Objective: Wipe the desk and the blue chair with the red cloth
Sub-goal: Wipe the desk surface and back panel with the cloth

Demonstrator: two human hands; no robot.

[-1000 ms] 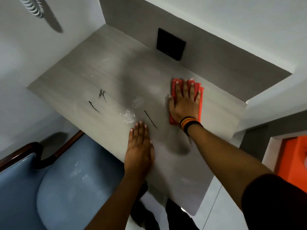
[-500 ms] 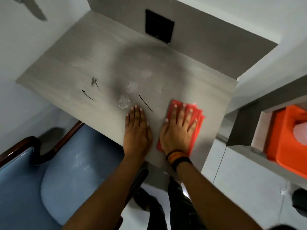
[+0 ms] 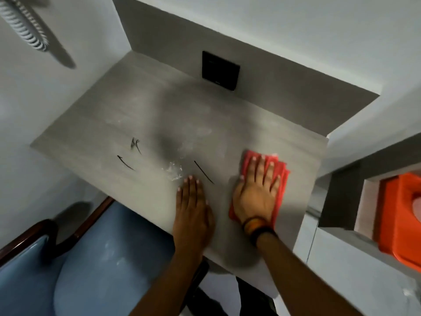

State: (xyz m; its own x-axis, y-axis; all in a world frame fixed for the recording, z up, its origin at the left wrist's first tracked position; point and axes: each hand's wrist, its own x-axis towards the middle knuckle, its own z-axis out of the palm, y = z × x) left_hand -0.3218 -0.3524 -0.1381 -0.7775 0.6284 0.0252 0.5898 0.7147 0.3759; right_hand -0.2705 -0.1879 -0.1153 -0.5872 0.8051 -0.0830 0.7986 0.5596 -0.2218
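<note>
The right hand [image 3: 256, 197] lies flat, fingers spread apart, palm pressed down on the red cloth [image 3: 279, 176], which is folded into layers and sits on the tabletop [image 3: 136, 110] toward its right side, its edges showing beyond the fingertips and along the outer side of the hand; a banded wristband [image 3: 257, 226] in orange and black circles that wrist. The left hand [image 3: 192, 208] rests just beside it, apart from the cloth, flat on the bare surface with fingers close together and holding nothing, its heel near the front edge. The tabletop is a pale grey, wood-grained slab set into a recess between white walls; it carries a few thin dark marks [image 3: 127, 164] left of centre, another dark stroke [image 3: 204, 172] just beyond the left fingertips, and a patch of whitish smeared residue [image 3: 175, 172] beside that, with fainter pale smudges further back. On the grey back wall of the recess is a black square panel [image 3: 220, 70]; a small light mark near its lower edge is too small to read. Below the front left of the tabletop is the blue chair [image 3: 98, 258], its padded seat dusted with faint white specks and framed by a dark wooden arm [image 3: 34, 233]. At the upper left a white coiled cord [image 3: 25, 23] hangs against the wall. To the right, an orange container [image 3: 398, 215] sits in a lower grey niche
</note>
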